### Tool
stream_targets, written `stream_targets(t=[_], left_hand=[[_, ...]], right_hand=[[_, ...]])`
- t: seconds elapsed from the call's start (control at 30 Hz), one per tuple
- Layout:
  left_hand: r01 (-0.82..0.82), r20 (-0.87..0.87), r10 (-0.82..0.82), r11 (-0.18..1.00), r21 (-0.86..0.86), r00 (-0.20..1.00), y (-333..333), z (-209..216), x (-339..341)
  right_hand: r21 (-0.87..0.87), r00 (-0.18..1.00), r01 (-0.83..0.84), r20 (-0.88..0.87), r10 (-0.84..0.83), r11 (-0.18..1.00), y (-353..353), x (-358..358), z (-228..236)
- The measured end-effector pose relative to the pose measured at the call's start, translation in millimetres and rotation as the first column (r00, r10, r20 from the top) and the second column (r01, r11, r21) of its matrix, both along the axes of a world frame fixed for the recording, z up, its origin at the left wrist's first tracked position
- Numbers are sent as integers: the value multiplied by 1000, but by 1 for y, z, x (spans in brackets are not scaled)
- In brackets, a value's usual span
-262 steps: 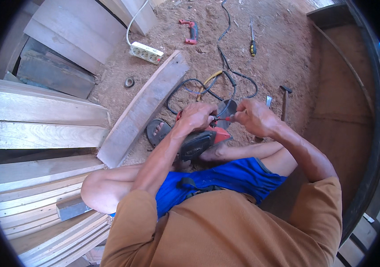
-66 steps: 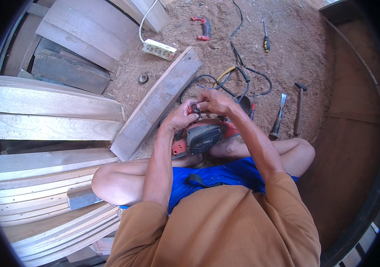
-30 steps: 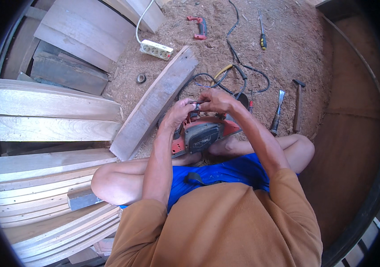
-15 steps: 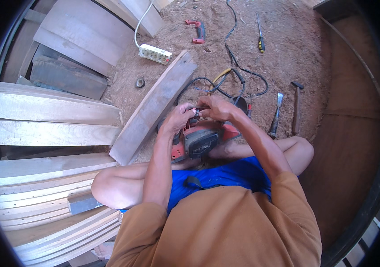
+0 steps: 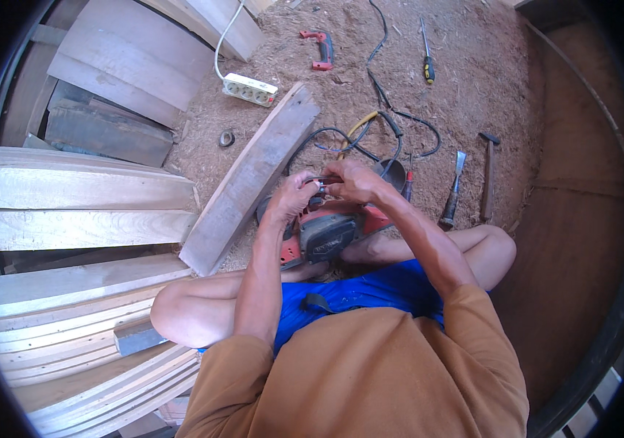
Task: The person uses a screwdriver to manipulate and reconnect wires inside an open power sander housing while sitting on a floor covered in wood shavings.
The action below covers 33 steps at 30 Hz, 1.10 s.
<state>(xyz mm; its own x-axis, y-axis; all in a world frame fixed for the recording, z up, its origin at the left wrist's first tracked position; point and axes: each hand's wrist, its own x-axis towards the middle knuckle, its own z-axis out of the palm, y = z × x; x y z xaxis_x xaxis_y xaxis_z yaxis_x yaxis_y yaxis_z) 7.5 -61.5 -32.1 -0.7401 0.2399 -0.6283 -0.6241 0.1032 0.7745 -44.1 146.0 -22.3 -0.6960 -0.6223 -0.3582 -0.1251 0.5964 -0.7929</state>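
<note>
A red and black electric planer (image 5: 330,239) rests between my crossed legs. Over its top my left hand (image 5: 294,196) and my right hand (image 5: 354,181) meet, fingers bent and pinched together. Between the fingertips is a small dark and silvery part, too small and too covered to name. A black and yellow cable (image 5: 363,125) lies in loops just beyond my hands. Close to my right hand are a dark rounded piece (image 5: 394,172) and a small red-handled screwdriver (image 5: 408,185). A detached red and black handle piece (image 5: 321,51) lies farther off on the ground.
A thick wooden beam (image 5: 253,179) slants beside my left arm, with stacked boards (image 5: 86,188) farther left. A chisel (image 5: 452,197), a hammer (image 5: 488,182) and a yellow-black screwdriver (image 5: 429,67) lie to the right. A white power strip (image 5: 250,90) and tape roll (image 5: 226,138) sit on the sawdust-covered ground.
The view has shifted slightly. Both hands remain pinched together over the planer, with only small finger movement.
</note>
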Motion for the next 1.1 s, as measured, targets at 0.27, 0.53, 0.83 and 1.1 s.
stream_targets(t=[0.27,0.53,0.83,1.1], left_hand=[[-10,27,5,986,168,1000,-12,-19,-5],[-42,43,32,968,247,999,-15,-20,-2],[-106,96,78,938,330,992,-9,-24,-1],[-183,68,170,927,328,983,-28,-59,3]], right_hand=[[-222,940,104,342,-23,969,25,-14,-9],[-104,955,163,-232,-183,981,18,10,11],[35,811,53,-584,-23,998,-16,30,12],[293,741,-6,-640,201,956,-33,30,28]])
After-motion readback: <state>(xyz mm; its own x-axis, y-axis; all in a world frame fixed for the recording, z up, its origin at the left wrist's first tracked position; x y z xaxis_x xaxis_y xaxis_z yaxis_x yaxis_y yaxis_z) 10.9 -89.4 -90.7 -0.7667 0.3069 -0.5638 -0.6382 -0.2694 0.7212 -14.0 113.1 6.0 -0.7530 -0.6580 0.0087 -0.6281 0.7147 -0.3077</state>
